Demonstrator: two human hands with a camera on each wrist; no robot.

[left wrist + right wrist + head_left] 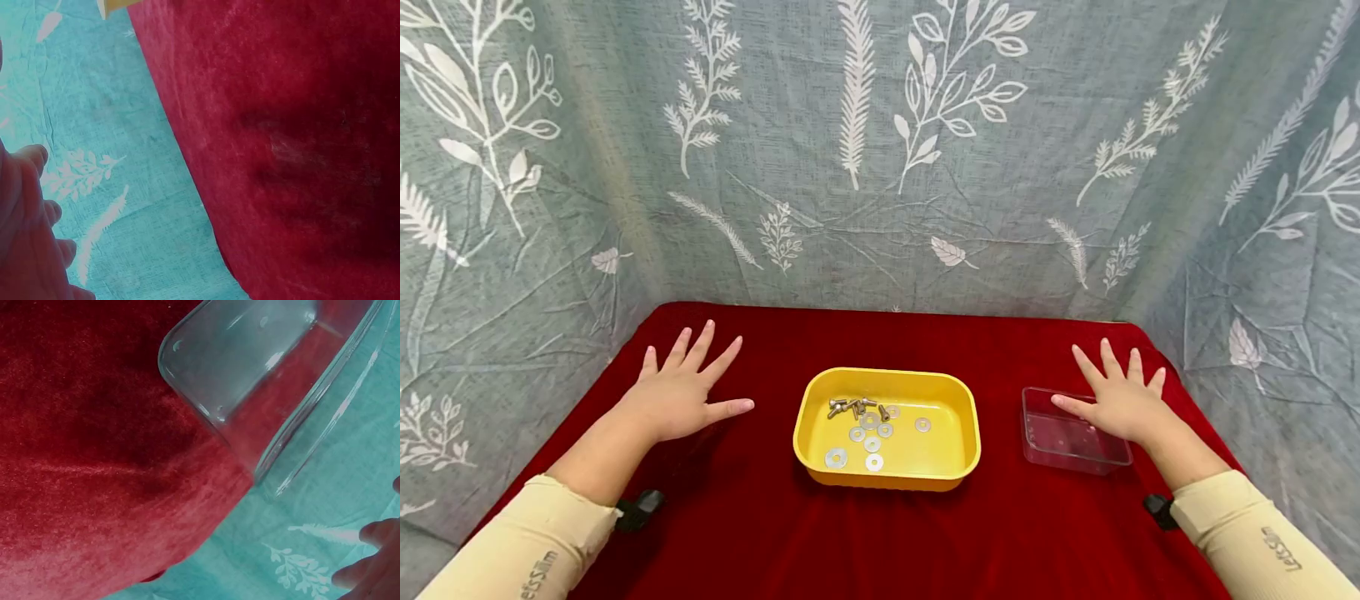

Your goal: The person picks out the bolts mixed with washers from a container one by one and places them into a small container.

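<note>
In the head view a yellow tray stands mid-table, with several screws bunched toward its back left and several flat washers scattered over its floor. My left hand, fingers spread and straight, is left of the tray and holds nothing. On the right, a clear plastic box is partly covered by my right hand, whose fingers are also spread and grip nothing. Whether that hand touches the box cannot be told. The right wrist view shows the transparent box close up, fingertips apart from it.
Red velvet cloth covers the table. A grey-blue curtain with white leaf prints hangs behind and along both sides. Dark devices are strapped at the left wrist and the right wrist.
</note>
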